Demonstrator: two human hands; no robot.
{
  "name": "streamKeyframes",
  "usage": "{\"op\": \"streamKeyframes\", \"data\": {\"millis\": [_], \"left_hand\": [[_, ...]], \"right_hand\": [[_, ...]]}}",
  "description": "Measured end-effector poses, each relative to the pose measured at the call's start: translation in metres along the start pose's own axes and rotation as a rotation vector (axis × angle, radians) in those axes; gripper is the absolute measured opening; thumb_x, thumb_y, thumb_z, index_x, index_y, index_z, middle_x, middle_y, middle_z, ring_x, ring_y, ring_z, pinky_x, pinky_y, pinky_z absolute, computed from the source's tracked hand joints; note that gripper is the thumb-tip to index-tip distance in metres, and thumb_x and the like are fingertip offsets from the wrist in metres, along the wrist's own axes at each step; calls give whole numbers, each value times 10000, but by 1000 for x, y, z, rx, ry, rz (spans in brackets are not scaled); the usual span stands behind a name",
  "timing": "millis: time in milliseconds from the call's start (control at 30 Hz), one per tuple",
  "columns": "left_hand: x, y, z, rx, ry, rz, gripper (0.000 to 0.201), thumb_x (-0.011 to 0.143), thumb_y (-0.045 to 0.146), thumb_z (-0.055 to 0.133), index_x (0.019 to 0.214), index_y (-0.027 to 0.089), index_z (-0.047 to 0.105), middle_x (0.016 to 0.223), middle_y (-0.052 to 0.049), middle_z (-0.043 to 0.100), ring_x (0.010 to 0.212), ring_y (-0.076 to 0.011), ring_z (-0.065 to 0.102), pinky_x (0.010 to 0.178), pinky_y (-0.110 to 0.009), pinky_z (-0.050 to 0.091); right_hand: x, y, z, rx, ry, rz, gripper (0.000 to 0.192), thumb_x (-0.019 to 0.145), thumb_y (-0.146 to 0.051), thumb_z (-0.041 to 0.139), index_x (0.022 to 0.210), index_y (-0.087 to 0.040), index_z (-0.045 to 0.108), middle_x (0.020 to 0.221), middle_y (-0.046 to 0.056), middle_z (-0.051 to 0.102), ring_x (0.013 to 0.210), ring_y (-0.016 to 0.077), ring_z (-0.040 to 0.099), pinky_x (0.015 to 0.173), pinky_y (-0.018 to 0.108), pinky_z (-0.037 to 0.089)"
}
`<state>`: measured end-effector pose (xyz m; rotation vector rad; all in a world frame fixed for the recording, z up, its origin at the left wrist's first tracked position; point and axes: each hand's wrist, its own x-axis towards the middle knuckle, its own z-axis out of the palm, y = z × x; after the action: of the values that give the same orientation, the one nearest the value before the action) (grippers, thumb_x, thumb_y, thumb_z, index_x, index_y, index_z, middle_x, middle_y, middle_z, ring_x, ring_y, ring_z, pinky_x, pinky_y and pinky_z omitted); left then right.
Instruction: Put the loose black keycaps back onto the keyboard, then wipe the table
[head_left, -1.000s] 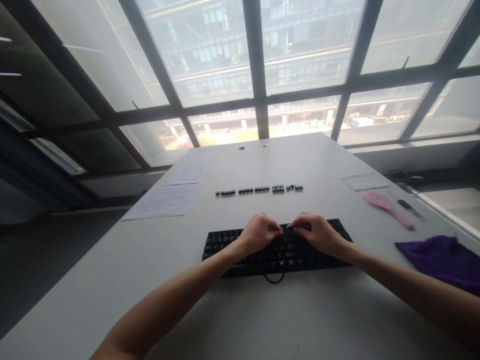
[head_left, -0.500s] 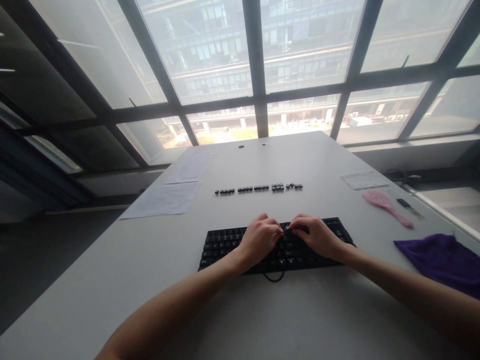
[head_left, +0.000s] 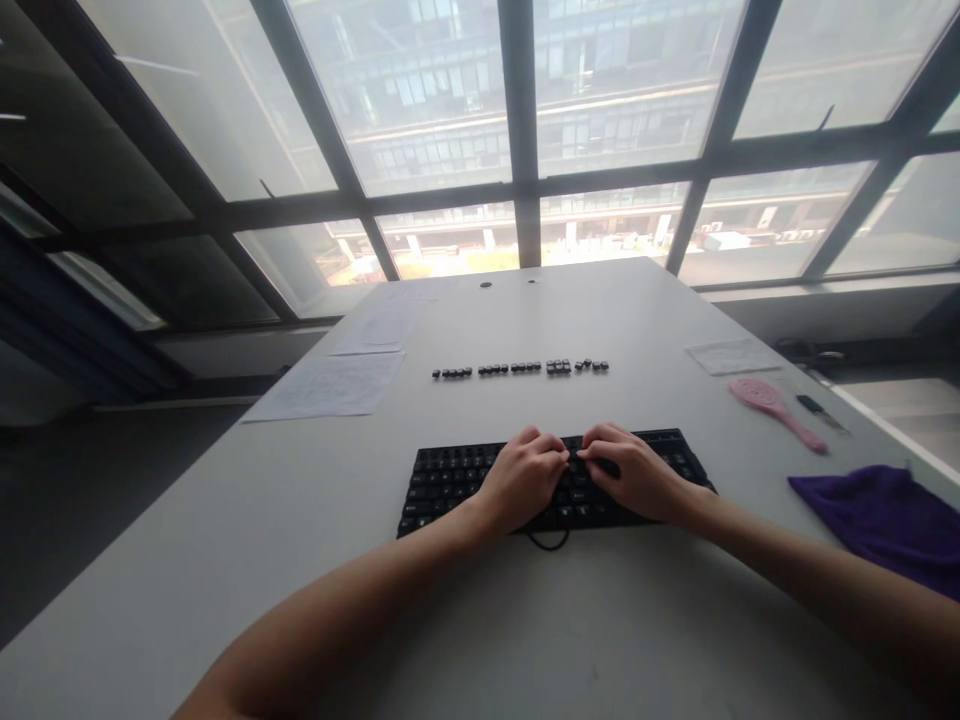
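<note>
A black keyboard (head_left: 450, 478) lies on the white table in front of me, with a loop of its cable (head_left: 550, 543) at the near edge. Over its upper middle, my left hand (head_left: 526, 470) is closed, thumb and fingers pinched together low at the keys. Just right of it my right hand (head_left: 628, 468) is also closed in a pinch, its fingertips a small gap from the left ones. What sits between the fingertips is too small to make out. Beyond the keyboard, loose black keycaps (head_left: 559, 367) stand in a row of small groups.
Printed paper sheets (head_left: 330, 388) lie at the left edge of the table. On the right are a pink hairbrush (head_left: 761, 394), a small black-handled tool (head_left: 810, 404), a clear plastic bag (head_left: 731, 357) and a purple cloth (head_left: 877, 515). Large windows rise behind the table.
The view has shifted slightly. My hands stay over the same part of the keyboard, and the fingertips of the right hand have lifted or shifted a little. The keycap row is unchanged.
</note>
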<state>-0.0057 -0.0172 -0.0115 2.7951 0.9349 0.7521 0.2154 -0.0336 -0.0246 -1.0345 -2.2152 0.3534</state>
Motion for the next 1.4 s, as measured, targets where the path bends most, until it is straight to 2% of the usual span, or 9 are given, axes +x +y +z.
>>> {"op": "streamKeyframes", "data": {"millis": [367, 567, 633, 733, 867, 1033, 1200, 1400], "left_hand": [[0, -1, 1, -29, -26, -18, 246, 982, 204, 530, 841, 197, 731, 1002, -45, 719, 918, -207, 577, 900, -356, 520], [-2, 1, 0, -62, -20, -72, 142, 963, 207, 565, 991, 199, 704, 1037, -50, 714, 978, -217, 598, 935, -364, 511], [1, -3, -3, -97, -8, -110, 146, 952, 215, 590, 1054, 209, 695, 1032, -46, 719, 989, -216, 613, 928, -356, 512], [17, -19, -9, -96, 31, -158, 185, 947, 227, 601, 1101, 208, 702, 1044, -45, 731, 1003, -216, 631, 924, -353, 506], [61, -57, -12, 25, 58, -229, 186, 936, 242, 625, 1063, 192, 750, 1063, -59, 740, 999, -224, 640, 967, -367, 484], [112, -98, 6, 193, -41, -353, 202, 929, 218, 630, 1067, 205, 777, 1084, -82, 731, 1038, -239, 611, 951, -347, 487], [131, -109, 26, 248, -88, -356, 167, 915, 205, 635, 967, 211, 794, 1045, -96, 706, 1032, -251, 571, 897, -347, 497], [136, -110, 36, 293, -123, -353, 216, 930, 176, 579, 863, 165, 785, 1017, -131, 680, 1069, -267, 535, 913, -367, 487]], "right_hand": [[0, 1, 2, -49, -19, 28, 125, 897, -126, 588, 837, -213, 654, 957, 61, 646, 939, 223, 580, 867, 379, 500], [0, -1, -1, -3, -36, 53, 107, 896, -129, 588, 919, -220, 638, 973, 55, 649, 955, 223, 587, 870, 373, 492], [3, 2, -4, 22, -3, 76, 111, 905, -145, 585, 961, -223, 642, 988, 53, 658, 949, 217, 599, 864, 363, 493], [17, 18, -11, -17, 86, 117, 153, 910, -146, 576, 1013, -212, 670, 1005, 57, 677, 969, 220, 613, 893, 366, 486], [58, 59, -15, -194, 124, 157, 184, 901, -147, 595, 1030, -178, 722, 1014, 84, 691, 1001, 249, 608, 926, 382, 471], [109, 97, -5, -452, 28, 168, 204, 929, -150, 571, 1008, -175, 758, 1054, 112, 675, 1021, 263, 563, 870, 355, 457], [132, 108, 8, -564, -60, 144, 199, 936, -167, 584, 983, -187, 777, 1087, 131, 654, 1035, 275, 525, 828, 356, 422], [138, 112, 12, -573, -106, 100, 208, 945, -176, 581, 922, -192, 787, 1093, 132, 668, 1063, 283, 496, 837, 368, 374]]}}
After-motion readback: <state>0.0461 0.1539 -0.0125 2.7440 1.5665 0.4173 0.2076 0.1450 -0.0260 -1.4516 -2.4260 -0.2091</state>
